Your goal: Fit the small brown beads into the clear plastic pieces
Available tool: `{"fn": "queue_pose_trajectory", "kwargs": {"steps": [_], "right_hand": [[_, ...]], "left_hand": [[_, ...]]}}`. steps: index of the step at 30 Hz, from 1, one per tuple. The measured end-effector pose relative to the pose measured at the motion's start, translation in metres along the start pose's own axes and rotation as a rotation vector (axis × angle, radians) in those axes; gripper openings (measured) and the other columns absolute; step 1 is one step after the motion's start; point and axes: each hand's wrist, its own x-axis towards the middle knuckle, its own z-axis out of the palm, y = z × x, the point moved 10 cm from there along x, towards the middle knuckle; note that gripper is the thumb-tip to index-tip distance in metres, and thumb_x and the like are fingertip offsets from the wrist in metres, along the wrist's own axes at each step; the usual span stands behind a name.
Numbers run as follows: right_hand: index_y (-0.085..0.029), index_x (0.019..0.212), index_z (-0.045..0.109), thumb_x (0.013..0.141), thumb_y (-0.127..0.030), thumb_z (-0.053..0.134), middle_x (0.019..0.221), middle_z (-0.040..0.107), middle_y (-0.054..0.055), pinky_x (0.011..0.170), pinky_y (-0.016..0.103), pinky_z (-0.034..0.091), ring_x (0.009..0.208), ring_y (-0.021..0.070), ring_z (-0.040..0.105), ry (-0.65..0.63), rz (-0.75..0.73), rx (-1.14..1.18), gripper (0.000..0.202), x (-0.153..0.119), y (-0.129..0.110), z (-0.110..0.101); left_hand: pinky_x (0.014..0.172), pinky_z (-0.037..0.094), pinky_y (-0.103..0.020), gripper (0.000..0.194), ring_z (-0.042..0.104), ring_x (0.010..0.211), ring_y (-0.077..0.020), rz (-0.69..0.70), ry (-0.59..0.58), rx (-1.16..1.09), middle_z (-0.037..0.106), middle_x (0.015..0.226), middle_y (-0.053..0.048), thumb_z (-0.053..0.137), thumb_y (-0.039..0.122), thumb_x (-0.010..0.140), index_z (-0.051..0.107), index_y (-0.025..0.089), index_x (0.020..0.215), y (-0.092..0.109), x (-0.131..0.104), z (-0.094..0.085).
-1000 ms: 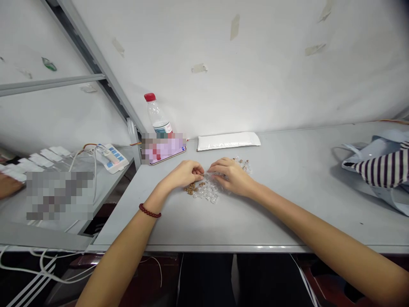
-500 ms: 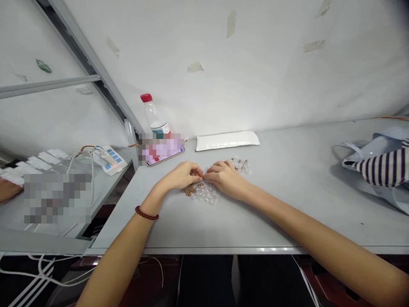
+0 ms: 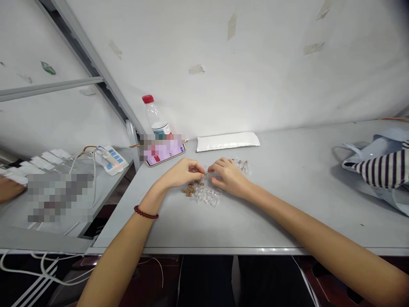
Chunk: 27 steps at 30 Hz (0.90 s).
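Note:
My left hand point(image 3: 188, 172) is above the work surface with thumb and fingertips pinched together; whatever is between them is too small to make out. A dark red beaded bracelet point(image 3: 146, 212) circles that wrist. My right hand point(image 3: 229, 177) faces it, a small gap away, with thumb and fingers apart and nothing visible held. Below the hands lies a pile of tiny clear vials point(image 3: 207, 196). Small brown cork-like stoppers point(image 3: 189, 190) lie to its left, under my left hand. Past my right hand, several clear vials with brown tops point(image 3: 245, 166) are partly hidden by it.
A white padded pouch point(image 3: 228, 141) lies by the wall. Behind left are a phone point(image 3: 169, 153) and a red-capped bottle point(image 3: 155, 116). A bag with striped cloth point(image 3: 383, 168) is at far right. A power strip point(image 3: 111, 161) and another person's hand point(image 3: 11, 189) are at left.
My hands have moved apart from touching fingertips. The right thumb and fingers have spread, while the left stays pinched. More of the clear vials show between the hands.

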Motion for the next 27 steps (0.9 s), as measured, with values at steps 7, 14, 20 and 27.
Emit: {"fn": "queue_pose_trajectory", "kwargs": {"steps": [7,14,20,27], "right_hand": [[-0.018,0.094,0.059,0.086,-0.02,0.051,0.091,0.062,0.009,0.078,0.036,0.039,0.09,0.0234,0.051,0.123,0.031,0.116,0.012,-0.003,0.004,-0.017],[-0.017,0.095,0.059,0.088,-0.02,0.05,0.093,0.063,0.009,0.078,0.037,0.04,0.088,0.0228,0.052,0.125,0.011,0.081,0.012,-0.004,-0.003,-0.016],[-0.016,0.097,0.059,0.09,-0.021,0.047,0.095,0.064,0.011,0.078,0.038,0.042,0.089,0.0234,0.053,0.128,0.017,0.056,0.015,-0.005,-0.001,-0.016],[-0.016,0.1,0.058,0.092,-0.015,0.042,0.096,0.063,0.012,0.077,0.038,0.04,0.089,0.0234,0.053,0.121,0.011,0.055,0.019,-0.006,0.0,-0.012]], "left_hand": [[0.073,0.05,-0.029,0.014,0.063,0.076,-0.0153,0.057,0.1,-0.096,0.069,0.081,-0.004,0.068,0.026,0.072,0.066,0.014,0.081,0.013,-0.003,-0.009],[0.075,0.051,-0.031,0.018,0.064,0.082,-0.0177,0.086,0.092,-0.124,0.07,0.085,-0.005,0.07,0.029,0.073,0.068,0.015,0.083,0.011,-0.001,-0.009],[0.073,0.05,-0.031,0.02,0.063,0.077,-0.0163,0.1,0.086,-0.138,0.07,0.082,-0.004,0.071,0.032,0.071,0.068,0.016,0.081,0.01,-0.002,-0.01],[0.073,0.049,-0.032,0.02,0.063,0.078,-0.0162,0.095,0.053,-0.157,0.069,0.082,-0.005,0.071,0.032,0.071,0.068,0.016,0.082,0.006,0.0,-0.006]]}}
